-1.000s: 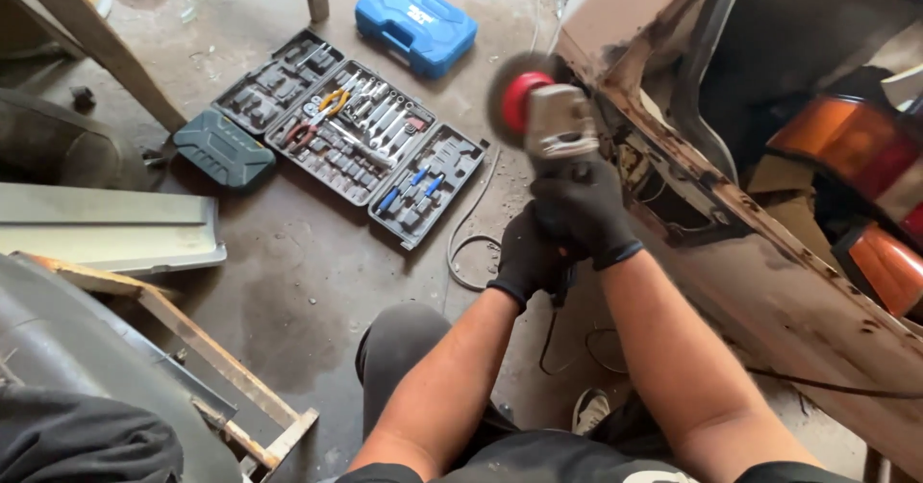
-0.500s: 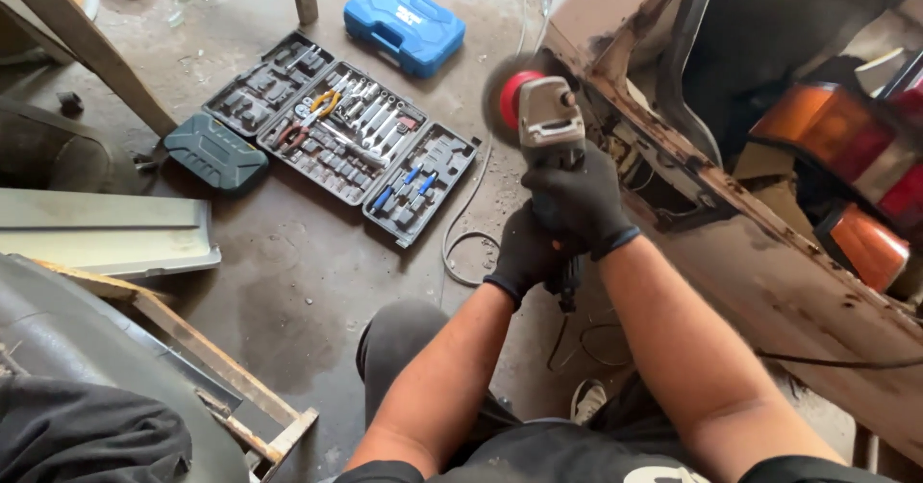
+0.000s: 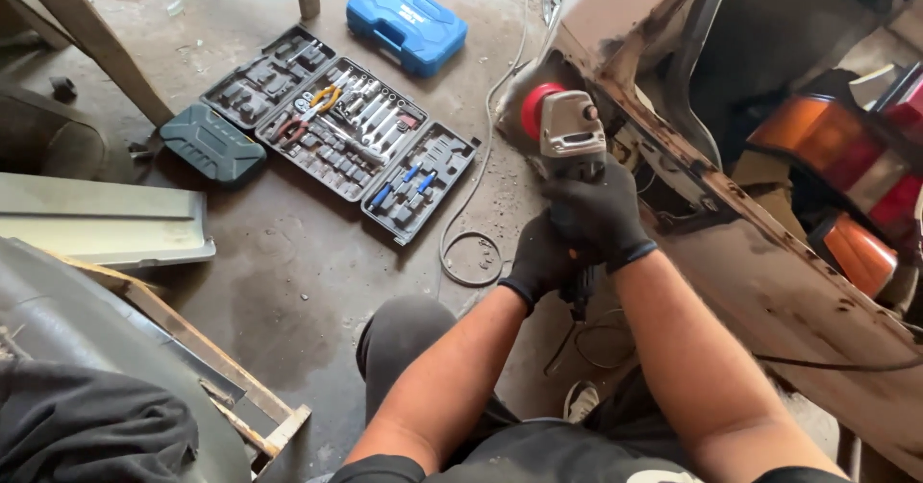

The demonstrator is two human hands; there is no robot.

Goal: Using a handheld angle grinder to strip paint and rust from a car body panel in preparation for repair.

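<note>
Both my hands wear black gloves and grip an angle grinder [image 3: 569,129] with a grey head and a red disc. My right hand [image 3: 601,209] wraps the grinder's body just behind the head. Below and left of it, my left hand [image 3: 538,264] holds the rear of the handle. The red disc sits against the rusty edge of a pale car body panel [image 3: 760,272] that runs down to the right. The grinder's black cord [image 3: 577,334] hangs below my hands.
An open grey tool case [image 3: 341,132] with sockets and wrenches lies on the concrete floor, with a blue case [image 3: 407,24] behind it and a small dark green case [image 3: 212,144] to its left. Orange and red tail lights [image 3: 846,185] sit at right. A white cable loop [image 3: 471,252] lies nearby.
The grinder and both hands have shifted slightly left and down along the panel's rusty edge; the grip is unchanged.
</note>
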